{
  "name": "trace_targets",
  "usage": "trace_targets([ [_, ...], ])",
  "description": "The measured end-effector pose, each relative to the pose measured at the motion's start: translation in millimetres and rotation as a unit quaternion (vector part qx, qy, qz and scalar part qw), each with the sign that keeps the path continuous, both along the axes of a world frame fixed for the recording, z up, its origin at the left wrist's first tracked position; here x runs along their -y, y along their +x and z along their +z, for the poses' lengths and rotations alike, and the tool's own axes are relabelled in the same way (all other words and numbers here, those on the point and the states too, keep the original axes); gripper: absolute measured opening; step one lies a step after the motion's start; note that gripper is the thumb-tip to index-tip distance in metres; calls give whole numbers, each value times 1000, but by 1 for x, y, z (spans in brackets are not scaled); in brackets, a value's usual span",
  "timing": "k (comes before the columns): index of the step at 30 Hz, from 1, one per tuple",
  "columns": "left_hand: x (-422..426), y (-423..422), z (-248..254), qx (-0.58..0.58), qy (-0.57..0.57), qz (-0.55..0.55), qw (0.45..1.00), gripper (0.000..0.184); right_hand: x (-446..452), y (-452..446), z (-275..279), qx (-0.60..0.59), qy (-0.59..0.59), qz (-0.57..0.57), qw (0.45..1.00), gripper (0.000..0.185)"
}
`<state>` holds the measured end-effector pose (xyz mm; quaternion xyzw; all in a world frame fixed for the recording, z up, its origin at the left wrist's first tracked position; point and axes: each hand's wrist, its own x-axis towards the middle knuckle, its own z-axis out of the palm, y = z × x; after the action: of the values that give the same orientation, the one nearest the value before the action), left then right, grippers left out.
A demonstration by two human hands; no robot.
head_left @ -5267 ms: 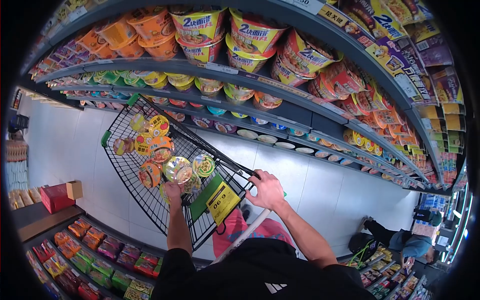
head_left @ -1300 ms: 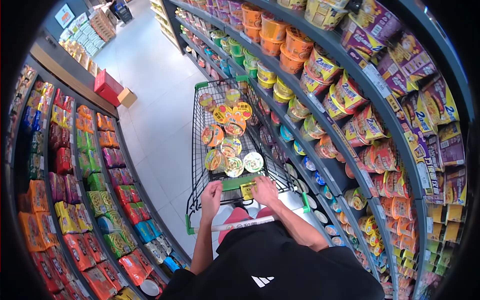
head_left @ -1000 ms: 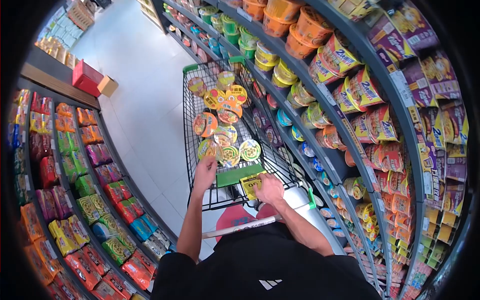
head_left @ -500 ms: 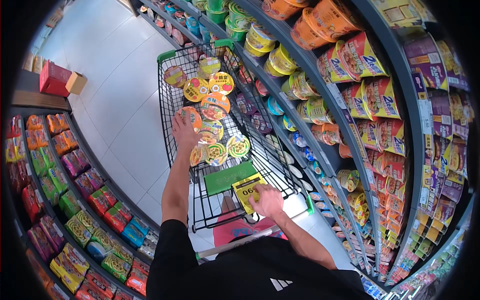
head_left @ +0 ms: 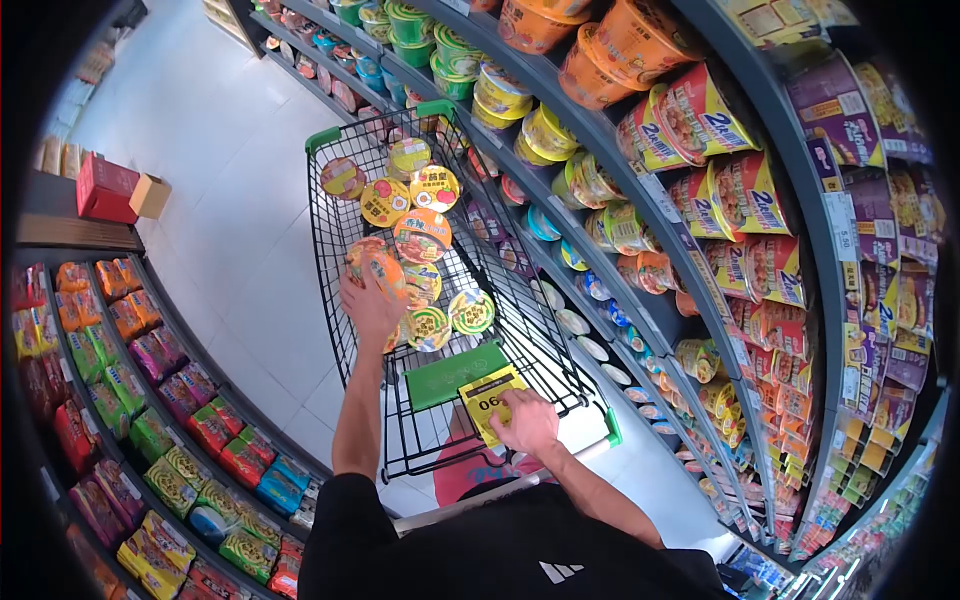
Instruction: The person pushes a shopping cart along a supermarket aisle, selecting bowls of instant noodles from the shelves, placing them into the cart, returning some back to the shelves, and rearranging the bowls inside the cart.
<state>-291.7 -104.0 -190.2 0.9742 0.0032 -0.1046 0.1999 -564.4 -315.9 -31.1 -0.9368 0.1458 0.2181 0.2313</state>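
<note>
Inside the black wire shopping cart [head_left: 322, 235] lie several round noodle cups with lids facing up. My left hand [head_left: 372, 308] grips an orange cup [head_left: 385, 275] at the cart's left side; the cup is tilted. Just right of it are an orange-lidded cup [head_left: 422, 236] and a yellow one [head_left: 422, 285]. Green-rimmed cups [head_left: 471, 311] sit nearer to me. At the near end of the cart, my right hand [head_left: 525, 422] pinches a yellow price card [head_left: 486, 400] beside the green panel [head_left: 450, 378].
Shelves of noodle tubs [head_left: 650, 40] rise close along the cart's right. Low shelves of packets [head_left: 190, 390] line the left. A red box [head_left: 105, 188] and a small brown box [head_left: 149, 196] stand at the upper left. Tiled floor [head_left: 235, 200] shows left of the cart.
My left hand has moved from the near end of the cart to the orange cup, which is now tilted in its grasp. My right hand has stayed at the yellow card.
</note>
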Motion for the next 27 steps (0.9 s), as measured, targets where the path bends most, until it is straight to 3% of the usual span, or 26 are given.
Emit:
trace_targets([
  [7, 17, -122, 86, 33, -135, 10, 990, 130, 3, -8, -8, 37, 25, -3, 999, 40],
  [11, 35, -186, 128, 69, -221, 52, 971, 126, 5, 3, 22, 41, 123, -88, 988, 43],
  [14, 48, -211, 158, 91, -247, 76, 962, 123, 13, -7, -3, 130, 195, -130, 963, 44],
  [15, 52, -217, 166, 94, -257, 84, 958, 123, 18, -8, -3, 110, 226, -121, 960, 49],
  [18, 67, -234, 190, 138, -247, 48, 958, 123, 30, -8, -10, 137, 323, -129, 928, 57],
  [19, 71, -239, 194, 133, -240, 44, 961, 123, 37, -5, -13, 126, 398, -116, 902, 68],
  [23, 94, -260, 207, 178, -234, 16, 956, 119, 53, -13, -13, 162, 467, -114, 862, 85],
  [27, 126, -282, 226, 219, -206, -24, 954, 118, 78, -26, 18, 189, 463, -121, 858, 95],
])
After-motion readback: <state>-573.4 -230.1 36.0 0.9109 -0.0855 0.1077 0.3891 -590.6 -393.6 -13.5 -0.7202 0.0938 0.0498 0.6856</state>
